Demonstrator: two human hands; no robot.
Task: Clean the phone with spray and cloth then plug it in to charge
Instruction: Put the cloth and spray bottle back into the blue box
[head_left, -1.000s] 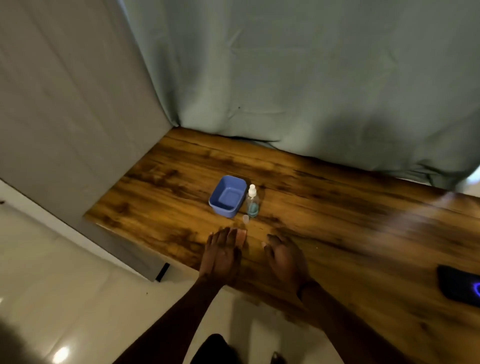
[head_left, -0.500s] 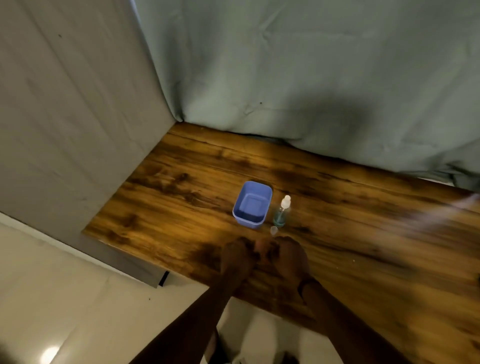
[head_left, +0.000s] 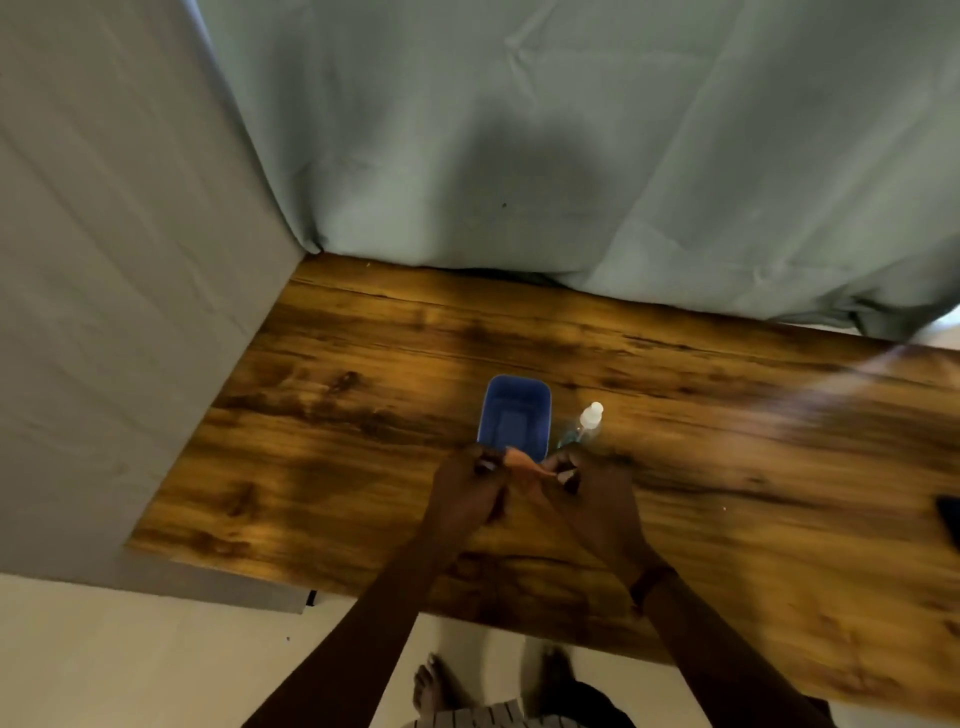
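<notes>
1. Near the middle of the frame, just below the blue tub (head_left: 516, 415), both hands meet over the wooden table (head_left: 322, 467); the left hand (head_left: 467, 493) and the right hand (head_left: 592, 499) each pinch one end of a small orange cloth (head_left: 522, 464), stretched between them.
2. Fingers of both hands are curled shut on the cloth; how much fabric each holds is hidden by the knuckles.
3. The spray bottle (head_left: 587, 423) stands upright just right of the tub, just beyond the right hand, untouched. A dark object, probably the phone (head_left: 950, 525), lies cut off at the right edge, well apart from the hands.
4. The step in hand looks like opening out the cloth, so the task is at its start.
5. To do it well: spread the cloth flat rather than bunched, so one clean face is ready for wiping.
6. Keep the right hand's knuckles clear of the bottle, which looks light and easy to tip.
7. Better to wet the cloth than spray near the phone's ports, since it will be plugged in afterwards.
</notes>
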